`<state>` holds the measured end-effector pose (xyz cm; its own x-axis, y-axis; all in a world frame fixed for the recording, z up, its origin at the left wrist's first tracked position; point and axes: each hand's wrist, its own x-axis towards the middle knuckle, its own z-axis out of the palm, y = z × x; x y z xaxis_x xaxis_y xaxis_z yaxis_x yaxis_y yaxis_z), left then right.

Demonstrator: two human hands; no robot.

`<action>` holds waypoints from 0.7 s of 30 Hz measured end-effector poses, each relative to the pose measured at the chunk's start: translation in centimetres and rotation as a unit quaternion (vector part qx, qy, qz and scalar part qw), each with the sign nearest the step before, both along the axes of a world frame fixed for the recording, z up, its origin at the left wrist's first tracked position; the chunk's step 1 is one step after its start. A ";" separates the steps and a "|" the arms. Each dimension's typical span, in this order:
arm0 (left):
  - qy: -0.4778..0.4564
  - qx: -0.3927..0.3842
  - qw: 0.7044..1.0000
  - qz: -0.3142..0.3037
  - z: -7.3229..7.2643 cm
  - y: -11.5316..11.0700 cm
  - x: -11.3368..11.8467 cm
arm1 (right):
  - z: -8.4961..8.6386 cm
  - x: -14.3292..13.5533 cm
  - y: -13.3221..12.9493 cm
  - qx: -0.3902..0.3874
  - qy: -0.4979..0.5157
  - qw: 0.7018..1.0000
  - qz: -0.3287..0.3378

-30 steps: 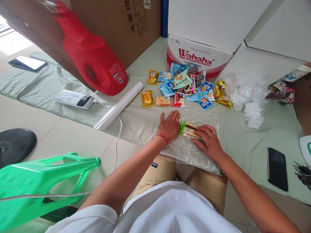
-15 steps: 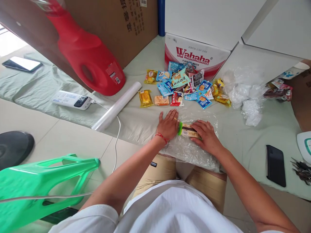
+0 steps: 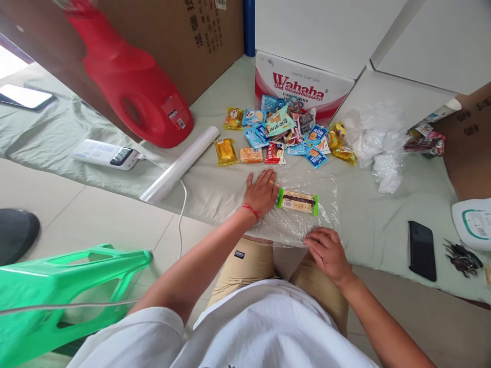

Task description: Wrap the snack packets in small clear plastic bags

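Observation:
A packaged cracker bar (image 3: 298, 201) with green ends and a dark middle band lies on a sheet of clear plastic film (image 3: 326, 186), spread over the cloth. My left hand (image 3: 261, 194) rests flat, fingers stretched, on the film at the bar's left end. At the film's near right edge, my right hand (image 3: 326, 251) has its fingers closed on the film, apart from the bar. Beyond the film lies a pile of wrapped snacks (image 3: 280, 122), with a yellow packet (image 3: 226, 152) and an orange-brown wrapped cake (image 3: 251, 155) at its near left.
A roll of clear film (image 3: 180, 163) lies to the left, near a white power bank (image 3: 104, 154) with its cable. A red jug (image 3: 146, 92) stands behind them. Crumpled plastic (image 3: 383, 138), a black phone (image 3: 422, 250) and keys (image 3: 463, 258) are rightward. A green stool (image 3: 46, 291) stands lower left.
My right hand has left the cracker bar and moved toward me to the film's near edge. The bar now lies uncovered. My left hand stays flat on the film.

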<state>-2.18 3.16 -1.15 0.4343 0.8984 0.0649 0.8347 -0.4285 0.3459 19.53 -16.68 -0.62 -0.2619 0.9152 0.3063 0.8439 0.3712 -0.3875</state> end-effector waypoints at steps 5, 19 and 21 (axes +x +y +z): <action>-0.032 -0.071 0.997 -0.003 0.6 0.9 -0.4 | 3.5 1.6 3.4 -0.065 0.058 0.995 0.048; -0.131 -0.178 0.975 -0.018 2.6 3.9 -2.9 | 5.0 3.3 16.7 -0.194 -0.027 0.980 -0.041; -0.183 -0.107 0.977 0.017 3.0 4.0 -3.7 | 4.1 3.1 17.5 -0.197 -0.071 0.976 -0.058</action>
<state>-5.90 7.17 1.81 0.3865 0.9221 0.0190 0.6512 -0.2875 0.7023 22.67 0.85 3.52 -0.1639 0.9807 -0.1070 0.9268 0.1159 -0.3572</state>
